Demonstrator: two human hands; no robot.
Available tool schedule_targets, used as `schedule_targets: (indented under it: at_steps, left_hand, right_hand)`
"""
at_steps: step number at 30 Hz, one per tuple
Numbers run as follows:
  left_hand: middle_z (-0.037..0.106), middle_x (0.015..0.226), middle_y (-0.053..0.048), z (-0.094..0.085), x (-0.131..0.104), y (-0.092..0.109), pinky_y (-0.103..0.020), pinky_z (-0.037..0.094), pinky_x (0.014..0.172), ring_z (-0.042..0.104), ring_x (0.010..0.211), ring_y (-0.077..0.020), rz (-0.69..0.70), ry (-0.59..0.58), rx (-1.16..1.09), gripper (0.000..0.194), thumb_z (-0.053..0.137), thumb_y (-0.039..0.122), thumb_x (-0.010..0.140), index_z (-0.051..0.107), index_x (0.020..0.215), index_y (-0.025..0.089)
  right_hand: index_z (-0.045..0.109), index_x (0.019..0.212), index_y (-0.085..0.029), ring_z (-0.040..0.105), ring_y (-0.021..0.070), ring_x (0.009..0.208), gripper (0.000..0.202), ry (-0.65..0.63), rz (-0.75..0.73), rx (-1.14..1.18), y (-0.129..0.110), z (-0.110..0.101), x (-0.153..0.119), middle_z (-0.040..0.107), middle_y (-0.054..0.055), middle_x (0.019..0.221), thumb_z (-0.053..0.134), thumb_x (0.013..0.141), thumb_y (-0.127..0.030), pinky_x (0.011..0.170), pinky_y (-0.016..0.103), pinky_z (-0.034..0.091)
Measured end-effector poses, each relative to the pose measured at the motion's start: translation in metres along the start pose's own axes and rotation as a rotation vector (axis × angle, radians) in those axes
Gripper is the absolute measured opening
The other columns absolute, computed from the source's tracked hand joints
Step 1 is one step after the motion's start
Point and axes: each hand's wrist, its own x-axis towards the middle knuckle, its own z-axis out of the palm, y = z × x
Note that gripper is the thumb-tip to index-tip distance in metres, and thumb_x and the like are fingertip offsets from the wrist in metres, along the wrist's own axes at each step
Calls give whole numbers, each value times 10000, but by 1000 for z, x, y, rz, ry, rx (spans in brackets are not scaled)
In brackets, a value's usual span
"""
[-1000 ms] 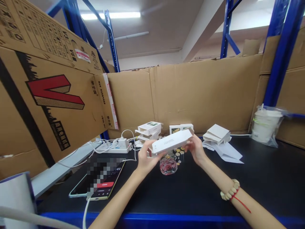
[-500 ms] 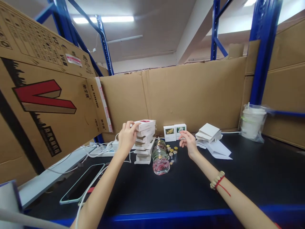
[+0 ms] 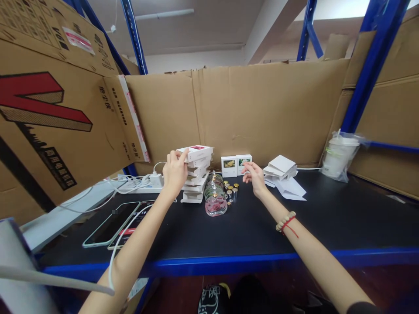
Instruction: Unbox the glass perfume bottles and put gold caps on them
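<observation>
My left hand (image 3: 176, 173) is closed on the left end of a small white box (image 3: 195, 152) with a red picture on top. That box tops a stack of white boxes (image 3: 194, 189), some with open ends. Right of the stack stands a row of glass bottles (image 3: 216, 205), the nearest one pinkish. Gold and silver caps (image 3: 229, 192) lie beside them. My right hand (image 3: 255, 178) hovers empty, fingers loosely bent and apart, just in front of two white picture boxes (image 3: 236, 165) at the back. To its right is a pile of folded white card pieces (image 3: 283, 172).
Two phones (image 3: 111, 224) lie at the left, a white cable crossing near them. A power strip (image 3: 140, 185) with plugs sits behind. A bagged white cup (image 3: 340, 155) stands far right. Cardboard walls (image 3: 262, 109) surround the black tabletop (image 3: 248, 235), which has a blue front edge.
The view has tipped downward, so the table's front edge and a shoe now show. My left hand stays at the top box; my right hand remains empty near the picture boxes.
</observation>
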Motion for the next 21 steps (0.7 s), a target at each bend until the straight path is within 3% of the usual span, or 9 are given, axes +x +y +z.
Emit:
schedule_targets:
  at_steps: [9,15,21]
  left_hand:
    - [499,1022,-139,-14,-2,12,-279,460,644,485,942,-258,-43,-186,167,474,352,143,850,383,1320,199]
    - [512,944,-134,-13,-4,13,-265,444,610,498,872,-248,39,-141,248,425,349,236,885,409,1304,200]
    - [518,933,-124,-7,1,9,-257,435,597,504,853,-240,25,-138,279,398,377,204,877,457,1267,217]
  right_hand:
    - [491,671,-181,423,46,278,404,-30,36,-55,9,-4,2,513,-75,446,649,440,-472,285,144,259]
    - [501,644,-178,414,53,263,324,-59,76,-114,17,-9,0,501,-72,422,668,481,-403,271,143,243]
    - [518,671,-169,421,49,268,180,-87,115,-184,22,-10,-1,511,-69,426,581,582,-312,280,136,256]
